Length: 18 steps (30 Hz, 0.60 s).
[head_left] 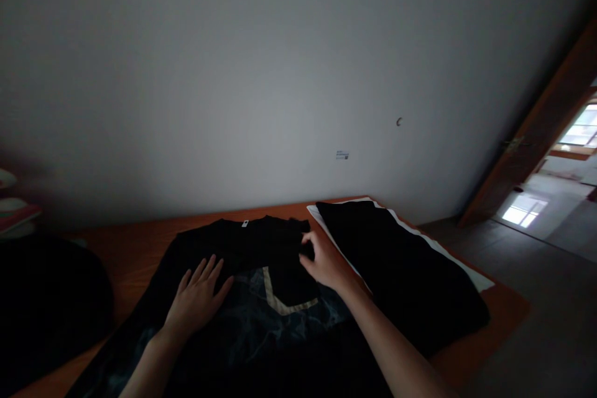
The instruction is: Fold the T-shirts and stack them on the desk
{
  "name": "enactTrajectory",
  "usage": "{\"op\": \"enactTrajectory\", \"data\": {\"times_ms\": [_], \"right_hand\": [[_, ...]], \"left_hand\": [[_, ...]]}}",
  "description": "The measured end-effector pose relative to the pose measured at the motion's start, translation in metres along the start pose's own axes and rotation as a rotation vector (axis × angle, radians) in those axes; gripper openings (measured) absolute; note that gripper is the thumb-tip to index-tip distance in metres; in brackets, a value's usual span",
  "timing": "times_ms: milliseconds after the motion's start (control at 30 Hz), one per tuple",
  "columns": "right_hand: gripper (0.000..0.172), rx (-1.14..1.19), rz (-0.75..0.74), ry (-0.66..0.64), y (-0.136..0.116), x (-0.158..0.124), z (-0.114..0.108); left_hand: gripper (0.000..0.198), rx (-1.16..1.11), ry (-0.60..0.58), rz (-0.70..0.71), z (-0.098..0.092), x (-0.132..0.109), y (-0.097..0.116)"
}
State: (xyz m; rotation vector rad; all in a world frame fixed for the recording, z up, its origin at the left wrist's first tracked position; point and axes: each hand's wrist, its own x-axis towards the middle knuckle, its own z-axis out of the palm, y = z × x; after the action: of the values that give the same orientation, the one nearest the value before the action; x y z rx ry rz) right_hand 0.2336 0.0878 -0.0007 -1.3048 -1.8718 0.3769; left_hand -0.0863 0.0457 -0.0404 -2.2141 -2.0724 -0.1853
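A black long garment, a shirt with a white neck label (245, 224), lies spread before me. The shirt (242, 348) has a smoky blue-grey pattern and a beige angular stripe across its front. My left hand (198, 292) rests flat on its left part, palm down, fingers spread. At the shirt's upper right edge is my right hand (321, 261), its thumb and fingers curled around dark cloth there. The exact grip is hard to make out in the dim light.
An orange-brown covered surface (135, 242) lies under the clothes, against a grey wall (233, 87). To the right, a folded black garment (396, 267) lies on white cloth (471, 273). A dark mass (51, 305) sits at left; a wooden door (527, 130) stands open at right.
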Motion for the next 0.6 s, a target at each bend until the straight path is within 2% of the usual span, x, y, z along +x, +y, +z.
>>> {"op": "enactTrajectory", "data": {"times_ms": [67, 133, 233, 400, 533, 600], "right_hand": [[0.041, -0.103, -0.158, -0.137, -0.006, -0.020, 0.002], [0.047, -0.213, -0.170, -0.194, -0.006, -0.035, 0.002], [0.048, -0.274, -0.150, -0.165, 0.000, -0.044, 0.004], [0.039, -0.138, -0.135, -0.049, 0.009, -0.043, 0.007], [0.042, -0.092, -0.145, -0.066, 0.011, -0.043, 0.007], [0.045, -0.092, -0.138, -0.088, 0.011, -0.044, 0.008]], "left_hand": [[0.064, -0.009, -0.005, -0.004, -0.001, 0.000, 0.000], [0.065, -0.018, -0.021, -0.012, -0.003, 0.000, 0.001], [0.066, -0.024, -0.022, -0.020, -0.002, 0.000, 0.000], [0.068, -0.087, 0.013, -0.025, 0.006, 0.003, -0.004], [0.068, -0.236, 0.137, -0.023, 0.005, 0.005, -0.009], [0.065, -0.319, 0.213, -0.011, 0.000, 0.008, -0.004]]}}
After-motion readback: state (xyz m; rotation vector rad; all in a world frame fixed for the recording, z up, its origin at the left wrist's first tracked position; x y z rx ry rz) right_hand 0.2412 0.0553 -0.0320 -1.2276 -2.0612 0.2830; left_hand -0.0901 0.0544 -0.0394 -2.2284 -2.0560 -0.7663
